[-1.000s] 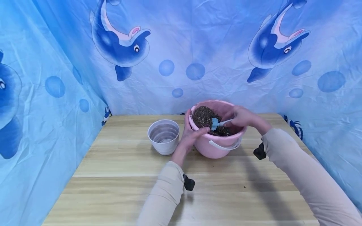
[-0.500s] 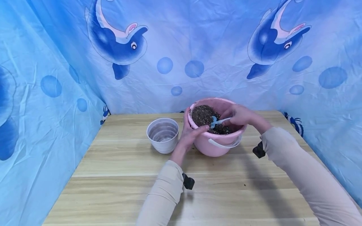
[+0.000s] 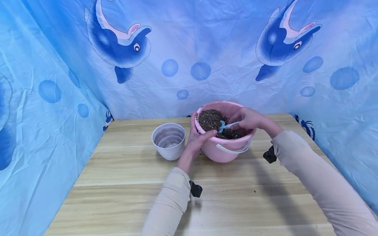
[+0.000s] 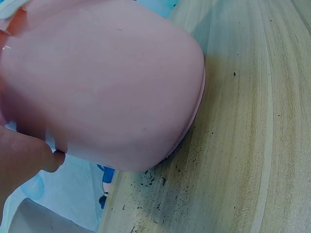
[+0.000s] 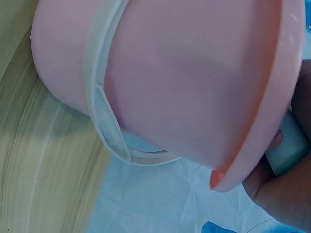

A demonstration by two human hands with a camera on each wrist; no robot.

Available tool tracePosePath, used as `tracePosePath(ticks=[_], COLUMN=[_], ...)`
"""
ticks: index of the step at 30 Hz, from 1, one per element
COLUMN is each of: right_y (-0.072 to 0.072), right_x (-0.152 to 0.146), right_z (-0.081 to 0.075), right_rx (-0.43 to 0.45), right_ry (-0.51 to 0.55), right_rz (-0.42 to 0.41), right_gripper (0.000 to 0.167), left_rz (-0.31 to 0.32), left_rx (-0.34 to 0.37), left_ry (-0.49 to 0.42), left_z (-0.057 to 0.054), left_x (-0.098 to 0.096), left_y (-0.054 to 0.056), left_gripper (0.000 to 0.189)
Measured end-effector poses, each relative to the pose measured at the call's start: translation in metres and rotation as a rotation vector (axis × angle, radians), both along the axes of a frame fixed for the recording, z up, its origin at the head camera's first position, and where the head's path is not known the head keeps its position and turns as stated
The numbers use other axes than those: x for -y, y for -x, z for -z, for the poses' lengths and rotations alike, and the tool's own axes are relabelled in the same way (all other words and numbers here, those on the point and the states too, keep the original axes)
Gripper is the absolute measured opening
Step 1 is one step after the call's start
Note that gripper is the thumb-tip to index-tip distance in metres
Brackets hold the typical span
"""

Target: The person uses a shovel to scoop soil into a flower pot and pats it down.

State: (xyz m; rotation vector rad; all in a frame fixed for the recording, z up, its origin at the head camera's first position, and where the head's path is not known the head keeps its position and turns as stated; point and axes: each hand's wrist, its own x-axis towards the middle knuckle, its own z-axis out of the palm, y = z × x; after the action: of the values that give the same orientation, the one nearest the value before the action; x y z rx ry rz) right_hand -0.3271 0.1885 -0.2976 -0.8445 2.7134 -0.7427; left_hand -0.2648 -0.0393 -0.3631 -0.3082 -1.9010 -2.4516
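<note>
A pink bucket (image 3: 222, 152) of dark soil (image 3: 210, 119) stands toward the back of the table, right of its middle. My left hand (image 3: 197, 139) grips the bucket's left rim, thumb over the front edge and fingers along the outside. Inside the bucket, my right hand (image 3: 247, 118) pinches the pale handle of a small light-blue garden rake (image 3: 222, 126). Its pronged head touches the soil near my left thumb. In the right wrist view the rim hides much of that hand, though the pale handle (image 5: 286, 145) shows. The bucket's white carrying handle (image 3: 231, 150) hangs down in front.
A ribbed whitish plant pot (image 3: 169, 142) stands upright just left of the bucket. Soil crumbs (image 4: 155, 187) are scattered on the wooden table (image 3: 133, 200) beside the bucket's base. A blue dolphin-print cloth (image 3: 200, 39) borders the back and sides.
The rake's head has turned and shifted slightly in the soil, along with the right hand. The left hand keeps its grip on the rim. The head view has drifted slightly.
</note>
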Motion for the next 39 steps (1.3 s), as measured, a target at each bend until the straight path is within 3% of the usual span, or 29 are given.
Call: tracePosePath(ticks=[4, 10, 14, 24, 31, 39], right_y=[-0.001, -0.003, -0.004, -0.006, -0.006, -0.009], right_x=[0.000, -0.002, -0.002, -0.004, -0.004, -0.008], right_z=[-0.003, -0.005, -0.007, -0.009, -0.012, -0.013], right_rx=[0.018, 0.034, 0.027, 0.050, 0.023, 0.061], right_ry=[0.006, 0.034, 0.042, 0.053, 0.065, 0.058], right_rz=[0.013, 0.026, 0.028, 0.049, 0.028, 0.060], right_gripper=[0.025, 0.025, 0.025, 0.028, 0.029, 0.028], left_rz=[0.004, -0.002, -0.027, -0.056, -0.045, -0.032], left_rx=[0.002, -0.002, -0.012, -0.034, -0.021, -0.019], left_ry=[0.002, -0.005, 0.006, -0.004, -0.001, 0.003], left_z=[0.003, 0.018, 0.023, 0.025, 0.021, 0.023], left_x=[0.001, 0.000, -0.002, -0.004, -0.001, -0.003], left_y=[0.003, 0.017, 0.019, 0.019, 0.018, 0.018], left_gripper=[0.110, 0.113, 0.111, 0.111, 0.109, 0.108])
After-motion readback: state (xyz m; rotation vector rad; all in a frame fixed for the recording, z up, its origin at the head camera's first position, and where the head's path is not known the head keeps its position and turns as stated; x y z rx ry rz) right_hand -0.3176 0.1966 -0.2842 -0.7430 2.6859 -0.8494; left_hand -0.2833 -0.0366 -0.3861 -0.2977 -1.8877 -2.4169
